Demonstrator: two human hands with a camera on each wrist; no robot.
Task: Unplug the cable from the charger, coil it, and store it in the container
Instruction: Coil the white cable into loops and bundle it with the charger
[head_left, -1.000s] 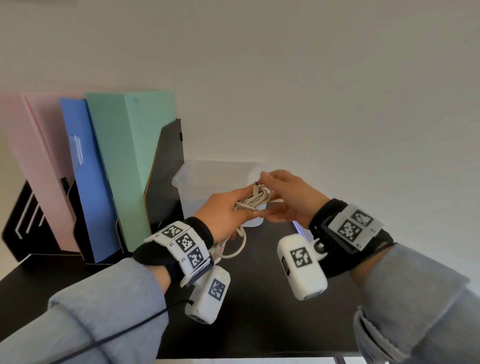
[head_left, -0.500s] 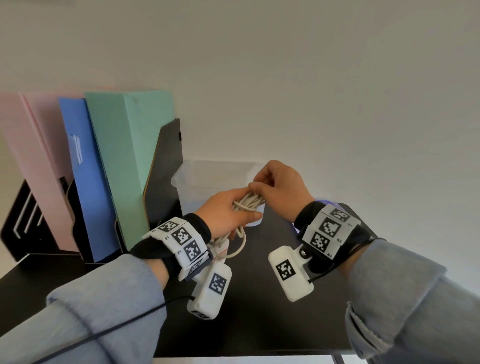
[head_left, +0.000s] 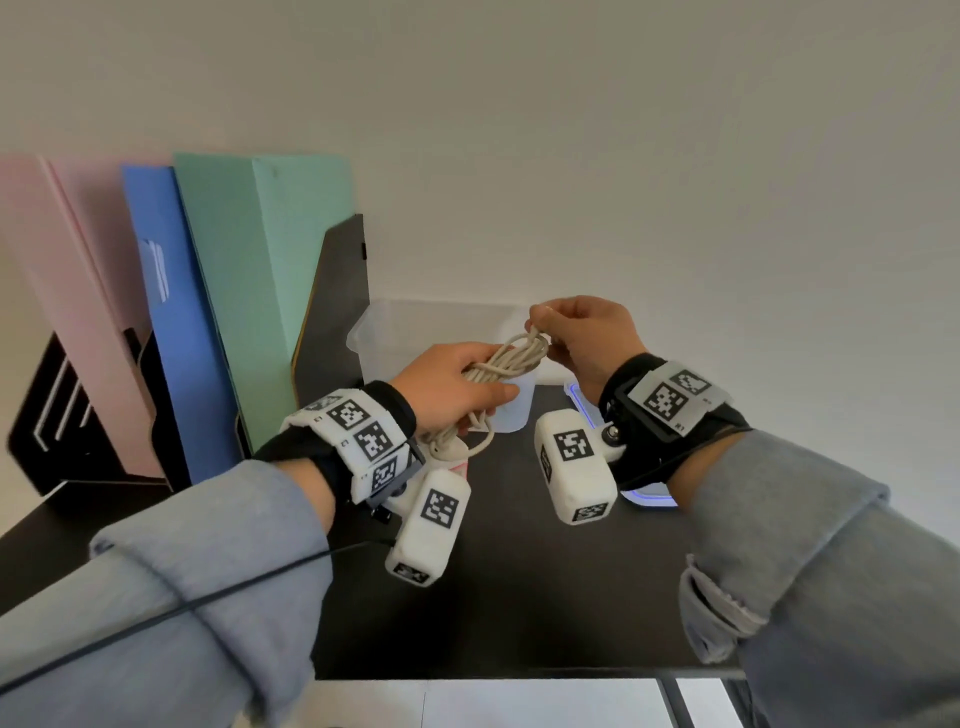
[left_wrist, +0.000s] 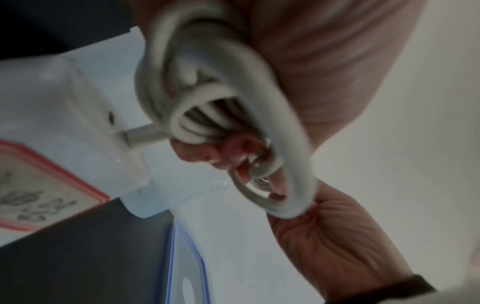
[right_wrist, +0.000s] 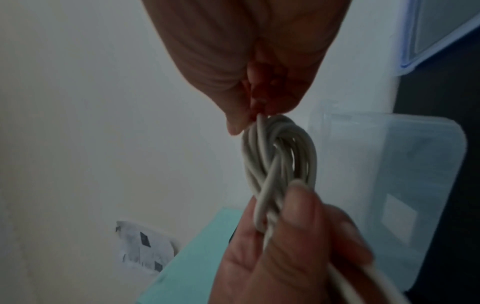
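Note:
A grey-white cable (head_left: 511, 358) is wound into a tight bundle, held above the black desk in front of the clear plastic container (head_left: 395, 317). My left hand (head_left: 480, 387) grips the bundle's near end, and one loop hangs below the fist. My right hand (head_left: 545, 332) pinches a strand at the far, upper end of the bundle. The right wrist view shows that pinch on the cable (right_wrist: 278, 160) with the container (right_wrist: 405, 164) behind it. A white charger block (left_wrist: 85, 115) with a pink-edged label lies under my left hand. Beside it shows a grey plug (left_wrist: 141, 135); whether the plug is seated I cannot tell.
Pink, blue and green folders (head_left: 270, 291) stand in black racks at the left, close to the container. A blue-rimmed clear lid (head_left: 579, 410) lies on the desk (head_left: 519, 597) under my right wrist. The wall is just behind, and the desk's front edge runs below my forearms.
My right hand has risen from the side of the bundle to its top, drawing a strand upward. The left hand has lifted slightly with the bundle still in its grip.

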